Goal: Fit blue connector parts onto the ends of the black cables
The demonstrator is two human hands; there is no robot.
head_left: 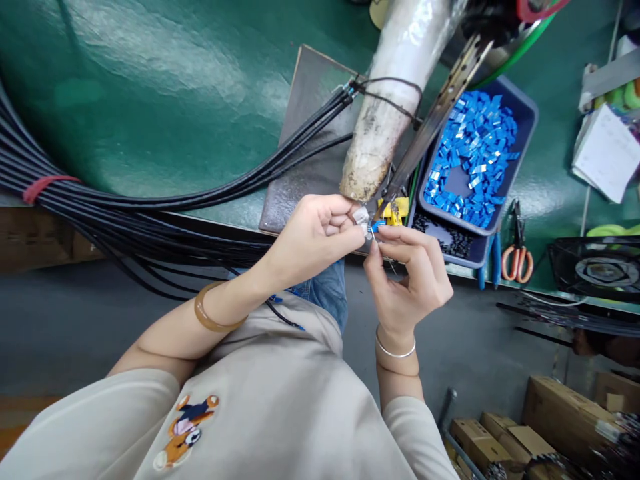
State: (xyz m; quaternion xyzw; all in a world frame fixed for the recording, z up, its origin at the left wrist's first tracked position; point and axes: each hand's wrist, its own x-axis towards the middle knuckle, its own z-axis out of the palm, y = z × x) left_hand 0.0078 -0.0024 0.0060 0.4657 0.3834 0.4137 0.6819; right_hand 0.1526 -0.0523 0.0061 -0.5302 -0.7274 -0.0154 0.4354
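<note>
My left hand (327, 223) is closed in a pinch, white wrapping on its fingertips. What lies between those fingers is mostly hidden. Close against them my right hand (410, 263) pinches a thin silvery wire (372, 233) between thumb and forefinger. A small blue connector (379, 227) shows between the two hands, by the right forefinger. Just above it ends a slanting metal tool with a perforated sleeve (440, 110), which looks like a fixed soldering iron. A yellow piece (397, 211) sits right behind the fingertips.
A thick white wrapped tube (397, 100) hangs over the grey mat (280, 210). Black cables (165, 203), bundled with a red tie, run in from the left. On the right are a tray rim (531, 127) around blue connectors, orange-handled pliers (517, 260) and a fan (600, 272).
</note>
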